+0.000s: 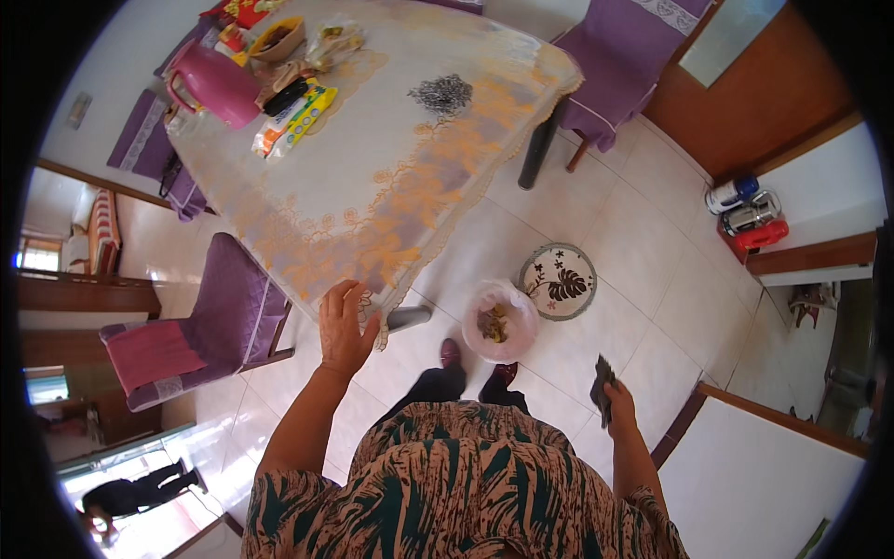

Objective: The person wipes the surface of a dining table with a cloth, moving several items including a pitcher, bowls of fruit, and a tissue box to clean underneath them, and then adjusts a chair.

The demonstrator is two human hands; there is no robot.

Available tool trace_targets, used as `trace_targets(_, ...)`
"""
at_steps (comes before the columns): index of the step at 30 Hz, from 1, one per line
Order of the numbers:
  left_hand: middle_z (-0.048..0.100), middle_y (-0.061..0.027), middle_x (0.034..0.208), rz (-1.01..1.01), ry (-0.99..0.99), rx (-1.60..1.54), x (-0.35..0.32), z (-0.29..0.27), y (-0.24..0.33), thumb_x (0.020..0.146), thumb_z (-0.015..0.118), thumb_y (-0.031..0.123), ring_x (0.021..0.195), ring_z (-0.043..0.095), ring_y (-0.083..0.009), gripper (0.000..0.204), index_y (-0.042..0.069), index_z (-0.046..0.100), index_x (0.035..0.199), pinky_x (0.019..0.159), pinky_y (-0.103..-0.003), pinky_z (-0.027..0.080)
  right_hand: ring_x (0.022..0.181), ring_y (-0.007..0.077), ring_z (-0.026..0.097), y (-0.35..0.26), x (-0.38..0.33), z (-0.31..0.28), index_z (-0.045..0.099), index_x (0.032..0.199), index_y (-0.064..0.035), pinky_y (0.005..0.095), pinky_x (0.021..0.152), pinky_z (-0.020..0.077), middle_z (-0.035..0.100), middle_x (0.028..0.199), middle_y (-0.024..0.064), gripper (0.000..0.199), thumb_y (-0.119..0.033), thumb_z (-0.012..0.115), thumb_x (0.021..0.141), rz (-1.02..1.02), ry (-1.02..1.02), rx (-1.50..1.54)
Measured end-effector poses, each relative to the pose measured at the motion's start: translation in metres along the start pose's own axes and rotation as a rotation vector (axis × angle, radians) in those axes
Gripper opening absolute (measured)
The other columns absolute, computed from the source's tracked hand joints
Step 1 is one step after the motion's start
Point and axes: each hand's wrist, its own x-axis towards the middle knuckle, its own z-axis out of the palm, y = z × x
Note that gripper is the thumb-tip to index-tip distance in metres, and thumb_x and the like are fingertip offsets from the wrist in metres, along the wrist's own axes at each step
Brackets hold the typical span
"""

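Note:
My left hand (346,328) is at the near corner of the table, fingers spread and holding nothing. It overlaps the edge of the patterned tablecloth (307,177); I cannot tell whether it presses on it. Out to the right, away from the table, my right hand (619,408) grips a crumpled dark grey cloth (602,391). On the tablecloth's far right part lies a loose heap of small dark bits (441,94), too small to name surely. In front of my feet stands a waste bin (521,347) with a pale pink liner and some yellow and brown waste inside.
A round stool with a leaf-patterned top (559,281) stands beside the bin. On the table's left are a pink jug (216,86), a wipes pack (296,121) and a bowl (277,39). Purple-covered chairs (233,307) flank the table. Flasks (748,216) stand by the right wall.

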Motion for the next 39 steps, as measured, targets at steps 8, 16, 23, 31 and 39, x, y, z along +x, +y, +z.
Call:
trace_targets(8, 0.053, -0.0124, 0.119, -0.046, 0.086, 0.005, -0.003, 0.029, -0.017, 0.072, 0.075, 0.027, 0.113, 0.049, -0.0329, 0.051, 0.008, 0.057, 0.116, 0.093, -0.047, 0.037, 0.065, 0.0167, 0.058, -0.026, -0.009, 0.012, 0.056, 0.119, -0.0032, 0.0311, 0.053, 0.0454, 0.064, 0.089, 0.0067, 0.029, -0.019, 0.053, 0.096, 0.126, -0.135, 0.048)
trace_targets(16, 0.053, -0.0087, 0.118, -0.113, 0.12, 0.002, -0.004, 0.031, -0.013, 0.071, 0.075, 0.027, 0.113, 0.049, -0.0308, 0.052, 0.012, 0.056, 0.117, 0.093, -0.046, 0.036, 0.079, 0.0179, 0.062, -0.09, 0.0, 0.118, 0.054, 0.125, -0.0037, 0.0311, 0.062, 0.0497, 0.066, 0.102, 0.0076, 0.033, -0.021, 0.053, 0.097, 0.043, -0.298, 0.036)
trace_targets(23, 0.052, -0.0091, 0.12, -0.106, 0.112, -0.017, -0.007, 0.03, -0.015, 0.074, 0.073, 0.03, 0.113, 0.048, -0.0311, 0.052, 0.01, 0.055, 0.119, 0.091, -0.046, 0.036, 0.079, 0.0182, 0.062, -0.105, 0.005, 0.17, 0.05, 0.128, -0.0023, 0.0304, 0.063, 0.0516, 0.065, 0.105, 0.0095, 0.036, -0.021, 0.051, 0.097, 0.047, -0.36, -0.106)
trace_targets(31, 0.052, -0.0115, 0.122, -0.092, 0.09, -0.028, -0.005, 0.028, -0.015, 0.079, 0.07, 0.034, 0.116, 0.048, -0.0322, 0.052, 0.007, 0.055, 0.121, 0.092, -0.046, 0.037, 0.08, 0.0175, 0.062, -0.103, 0.008, 0.169, 0.054, 0.125, 0.0002, 0.03, 0.063, 0.0499, 0.065, 0.102, 0.009, 0.033, -0.017, 0.054, 0.096, 0.044, -0.352, -0.077)
trace_targets(39, 0.053, -0.0119, 0.119, -0.078, 0.14, -0.059, -0.005, 0.026, -0.015, 0.077, 0.071, 0.031, 0.113, 0.049, -0.0326, 0.051, 0.006, 0.055, 0.119, 0.091, -0.047, 0.037, 0.083, 0.0166, 0.062, -0.123, 0.0, 0.196, 0.055, 0.126, 0.0011, 0.0282, 0.062, 0.0493, 0.065, 0.104, 0.0081, 0.034, -0.016, 0.055, 0.096, -0.003, -0.389, -0.137)
